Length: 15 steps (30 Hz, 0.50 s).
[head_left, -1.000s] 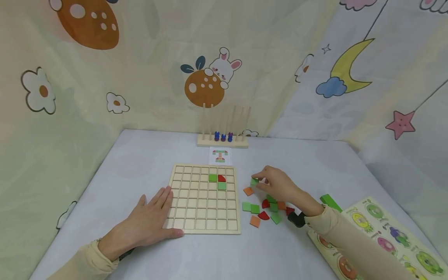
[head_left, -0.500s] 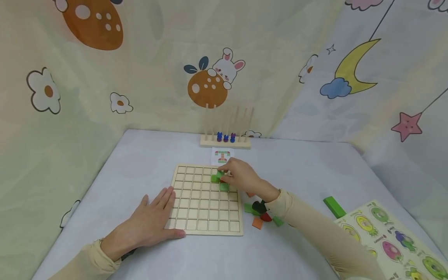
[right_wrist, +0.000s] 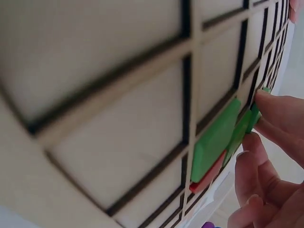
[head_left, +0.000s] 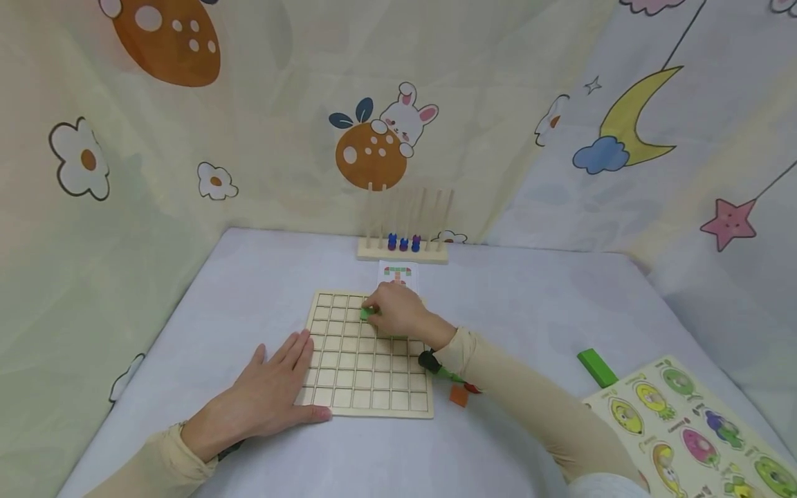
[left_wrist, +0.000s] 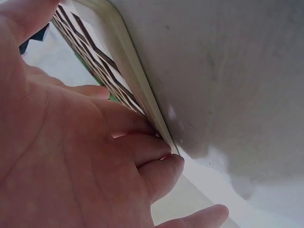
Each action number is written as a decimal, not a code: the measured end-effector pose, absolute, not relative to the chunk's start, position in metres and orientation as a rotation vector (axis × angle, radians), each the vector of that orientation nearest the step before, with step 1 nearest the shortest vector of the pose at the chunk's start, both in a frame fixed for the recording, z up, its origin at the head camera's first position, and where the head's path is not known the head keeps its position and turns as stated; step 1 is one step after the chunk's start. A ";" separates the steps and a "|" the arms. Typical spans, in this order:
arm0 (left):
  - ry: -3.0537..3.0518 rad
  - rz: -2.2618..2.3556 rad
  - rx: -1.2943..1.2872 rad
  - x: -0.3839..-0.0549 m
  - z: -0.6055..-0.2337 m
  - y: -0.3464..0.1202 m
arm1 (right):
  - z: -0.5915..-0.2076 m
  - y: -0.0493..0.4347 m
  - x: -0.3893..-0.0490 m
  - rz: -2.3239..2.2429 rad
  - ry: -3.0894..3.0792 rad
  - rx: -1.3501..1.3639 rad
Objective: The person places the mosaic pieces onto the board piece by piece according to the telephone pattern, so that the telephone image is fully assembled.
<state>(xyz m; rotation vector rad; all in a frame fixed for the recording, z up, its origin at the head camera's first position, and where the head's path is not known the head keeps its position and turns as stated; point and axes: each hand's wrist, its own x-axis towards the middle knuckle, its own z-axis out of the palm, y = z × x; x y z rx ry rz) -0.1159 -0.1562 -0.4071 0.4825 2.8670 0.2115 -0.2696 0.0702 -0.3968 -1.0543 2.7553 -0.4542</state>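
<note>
A pale wooden grid board (head_left: 353, 400) lies on the white table. My right hand (head_left: 401, 312) pinches a green square tile (head_left: 365, 314) between thumb and finger, right at the board's upper squares. The right wrist view shows a green tile (right_wrist: 216, 142), a red quarter-round tile (right_wrist: 208, 175) and another green tile set in the grid, near the held one (right_wrist: 255, 118). My left hand (head_left: 264, 391) rests flat at the board's left side, fingers extended against its edge and thumb at the near corner. In the left wrist view, fingertips touch the board's rim (left_wrist: 142, 90).
Behind the board lie a pattern card (head_left: 398, 270) and a wooden peg stand (head_left: 401, 256) with blue beads. Loose tiles, one orange (head_left: 459, 395), lie right of the board, partly under my right forearm. Farther right are a green block (head_left: 598, 368) and a fruit puzzle board (head_left: 675, 415).
My right hand has carried the green tile from the loose pieces leftward over the board, past the red tile to the upper middle squares. My left hand has stayed at the board's edge.
</note>
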 end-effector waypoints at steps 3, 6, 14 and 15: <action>2.866 0.209 0.486 -0.117 -0.407 -0.156 | -0.395 0.069 -0.270 -0.430 2.772 -1.032; 2.865 0.202 0.482 -0.117 -0.407 -0.156 | -0.394 0.069 -0.270 -0.415 2.770 -1.019; 2.864 0.196 0.475 -0.117 -0.407 -0.155 | -0.395 0.068 -0.269 -0.410 2.768 -1.025; 2.864 0.195 0.475 -0.117 -0.407 -0.155 | -0.396 0.068 -0.269 -0.410 2.766 -1.024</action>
